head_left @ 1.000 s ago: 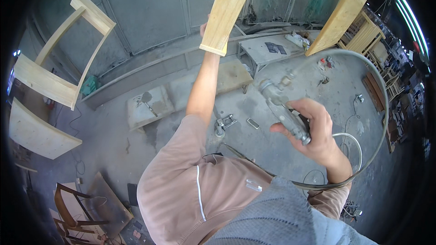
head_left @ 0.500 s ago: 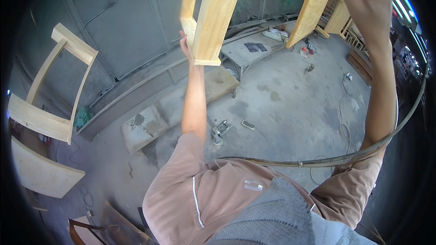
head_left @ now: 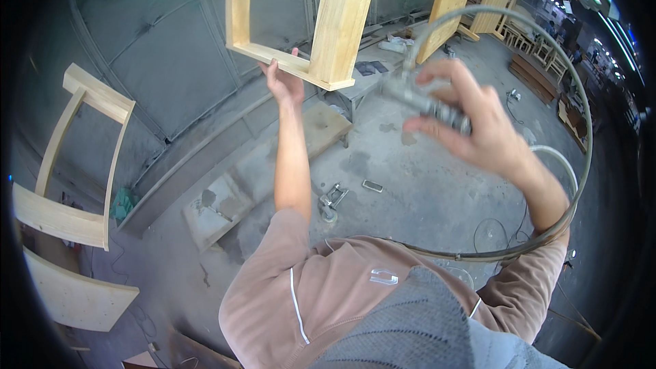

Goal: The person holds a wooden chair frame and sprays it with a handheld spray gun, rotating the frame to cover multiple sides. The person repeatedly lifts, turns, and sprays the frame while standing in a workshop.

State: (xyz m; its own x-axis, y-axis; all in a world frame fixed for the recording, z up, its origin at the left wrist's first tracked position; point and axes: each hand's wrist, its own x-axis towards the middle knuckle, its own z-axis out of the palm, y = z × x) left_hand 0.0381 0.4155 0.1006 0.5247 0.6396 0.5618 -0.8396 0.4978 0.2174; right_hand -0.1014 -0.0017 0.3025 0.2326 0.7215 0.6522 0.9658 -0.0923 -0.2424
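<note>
My left hand is under the lower end of a pale wooden frame, fingers and thumb closed at its bottom rail. The frame is held up in the air, its upper part cut off by the picture's top edge. To its right, apart from the wood, my right hand is closed around a grey metal spray gun, blurred by motion. A grey hose loops from the gun over the hand and back down to my right arm.
Another curved wooden frame and a curved pale panel stand at the left. A wooden panel hangs or stands at the far right. Low benches line the back wall. A metal tool and cords lie on the floor.
My right hand has come down and left with the spray gun, and the hose now loops above it. The held wooden frame has shifted left and turned, showing more of its opening.
</note>
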